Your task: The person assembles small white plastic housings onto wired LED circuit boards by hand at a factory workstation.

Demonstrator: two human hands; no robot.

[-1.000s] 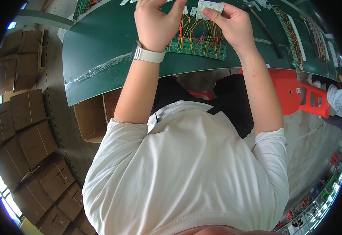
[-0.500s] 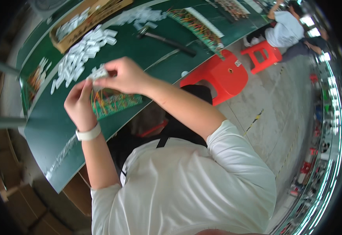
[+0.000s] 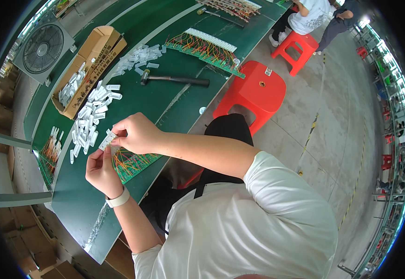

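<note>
While the left hand [image 3: 102,174] and right hand [image 3: 139,135] pinch the white strip [image 3: 107,140] between them, it seems light, stiff, best gripped by its edges.

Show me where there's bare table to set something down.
The green table is bare between the hammer and right hand, and left of the left hand, pale strips aside. It's crowded where white pieces lie beside the cardboard box, and where the hands meet at a small white plate near the wired board.
</note>
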